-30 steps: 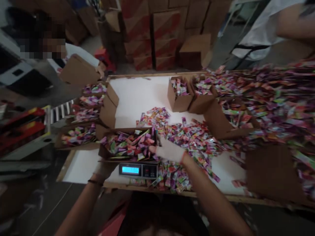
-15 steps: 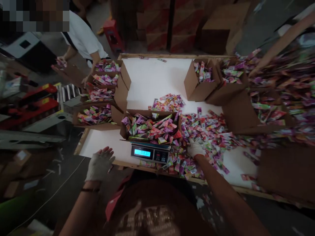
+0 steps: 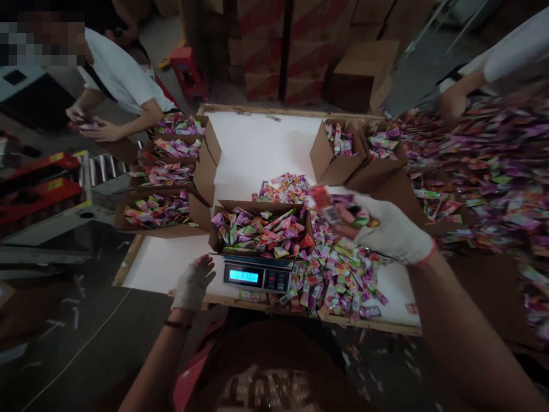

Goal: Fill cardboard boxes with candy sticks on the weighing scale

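Note:
Several small candy packets (image 3: pixel 328 209) are gripped in my right hand (image 3: pixel 384 229), which wears a white fingerless-looking glove and is raised above the loose pile (image 3: pixel 338 274). An open cardboard box (image 3: pixel 261 206), filled with pink, purple and green packets, rests on the digital scale (image 3: pixel 256 278). The scale's display is lit blue; its digits are blurred. My left hand (image 3: pixel 194 283), gloved with bare fingertips, hovers just left of the scale near the table's front edge. Its fingers are stretched out and hold nothing.
Filled boxes (image 3: pixel 156 212) line the table's left side, and more boxes (image 3: pixel 338 151) stand at the right. A large heap of packets (image 3: pixel 493 149) covers the far right. A co-worker (image 3: pixel 124 74) handles packets at upper left; another person's arm (image 3: pixel 484 74) reaches in at upper right.
My right hand has risen from the loose pile with packets in it. My left hand has moved right, closer to the scale. The display reading has changed.

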Tool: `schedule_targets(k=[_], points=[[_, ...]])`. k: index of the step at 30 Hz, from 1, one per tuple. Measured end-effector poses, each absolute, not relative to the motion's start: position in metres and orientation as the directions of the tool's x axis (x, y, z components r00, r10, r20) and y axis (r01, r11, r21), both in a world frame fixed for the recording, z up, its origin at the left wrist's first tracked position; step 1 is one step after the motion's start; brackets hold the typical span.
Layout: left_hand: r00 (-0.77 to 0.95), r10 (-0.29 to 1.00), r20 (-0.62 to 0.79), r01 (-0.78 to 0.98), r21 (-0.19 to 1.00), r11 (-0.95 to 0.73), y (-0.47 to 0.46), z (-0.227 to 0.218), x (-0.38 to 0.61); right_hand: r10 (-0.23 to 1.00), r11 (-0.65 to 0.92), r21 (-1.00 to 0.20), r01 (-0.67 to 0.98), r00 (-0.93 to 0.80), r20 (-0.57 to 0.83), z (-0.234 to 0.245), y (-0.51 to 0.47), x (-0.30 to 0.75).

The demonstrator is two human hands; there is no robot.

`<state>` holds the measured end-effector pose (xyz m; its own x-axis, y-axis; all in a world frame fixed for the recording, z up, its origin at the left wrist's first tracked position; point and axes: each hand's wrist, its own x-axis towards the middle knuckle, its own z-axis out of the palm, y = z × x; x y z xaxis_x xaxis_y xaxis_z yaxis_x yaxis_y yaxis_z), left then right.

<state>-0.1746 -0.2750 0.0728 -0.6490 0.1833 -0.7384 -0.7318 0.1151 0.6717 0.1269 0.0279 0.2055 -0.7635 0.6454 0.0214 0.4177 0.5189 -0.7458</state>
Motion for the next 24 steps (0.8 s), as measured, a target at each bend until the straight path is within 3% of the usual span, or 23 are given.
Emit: schedule_targets(k=[3,6,10,15,18,20,24], points=[[-0.652,0.209,-0.729,-0.724,0.68,0.113,-0.277,0.071,-0.178,0.387,0.816,-0.435,0.381,-0.919,-0.079,0.247,-0.001,0.042],[-0.668,0.236,-0.706,-0.704,0.702,0.107,-0.285,0.067,-0.183,0.334,0.888,-0.22,0.404,-0.896,-0.294,0.236,-0.021,-0.028],[-0.71,0.144,-0.689,-0.688,0.723,0.067,-0.306,0.065,-0.189,0.389,0.816,-0.31,0.489,-0.859,-0.333,0.213,-0.012,-0.042],[-0.676,0.036,-0.736,-0.735,0.677,0.026,-0.328,0.067,-0.19,0.636,0.486,-0.728,0.484,-0.767,-0.085,0.22,0.024,0.047],[-0.664,0.023,-0.747,-0.747,0.664,0.027,-0.324,0.069,-0.187,0.809,0.303,-0.83,0.468,-0.587,-0.035,0.202,0.036,0.116],[-0.666,0.028,-0.746,-0.744,0.666,0.04,-0.314,0.071,-0.185,0.861,0.216,-0.802,0.556,-0.496,-0.112,0.176,0.039,0.156],[-0.675,0.079,-0.733,-0.73,0.68,0.071,-0.292,0.075,-0.187,0.87,0.226,-0.505,0.833,-0.406,-0.281,0.127,0.04,0.206]])
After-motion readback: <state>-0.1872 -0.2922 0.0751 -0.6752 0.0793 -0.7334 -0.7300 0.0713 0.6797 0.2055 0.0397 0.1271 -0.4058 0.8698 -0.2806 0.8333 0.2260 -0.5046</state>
